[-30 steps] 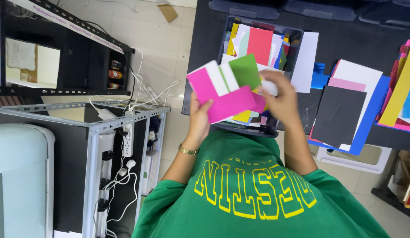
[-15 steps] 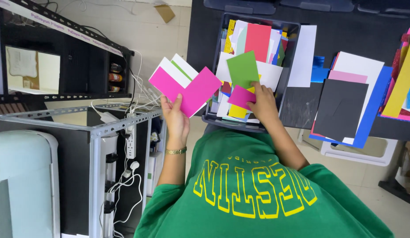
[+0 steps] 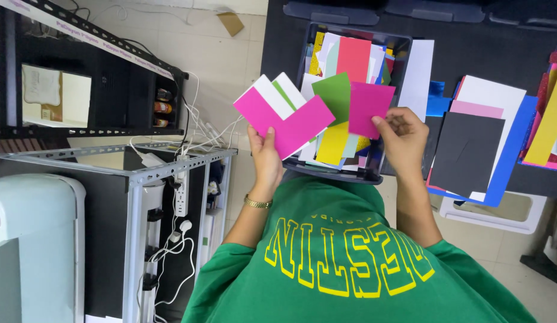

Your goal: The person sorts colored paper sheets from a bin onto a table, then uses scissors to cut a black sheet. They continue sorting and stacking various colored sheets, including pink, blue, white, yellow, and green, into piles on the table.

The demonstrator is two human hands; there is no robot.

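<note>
My left hand [image 3: 266, 151] grips a fanned bundle of paper cards [image 3: 283, 113], mostly pink with white and a green sliver, held up left of the box. My right hand [image 3: 403, 139] pinches a single pink card [image 3: 369, 107] by its lower right corner, just above the dark box [image 3: 365, 174]. A green card [image 3: 335, 94] stands between the two pink ones, over the box. The box is packed with several coloured sheets: red, yellow, white, blue.
A black table [image 3: 458, 24] carries stacked sheets, black [image 3: 465, 152], white and blue, to the right, with yellow and pink sheets [image 3: 548, 119] at the far right. A metal rack [image 3: 141, 173] with cables and a power strip stands left. Tiled floor lies beyond.
My left hand carried the fanned bundle out to the left, away from the box. My right hand reached into the box and now lifts a single pink card from it.
</note>
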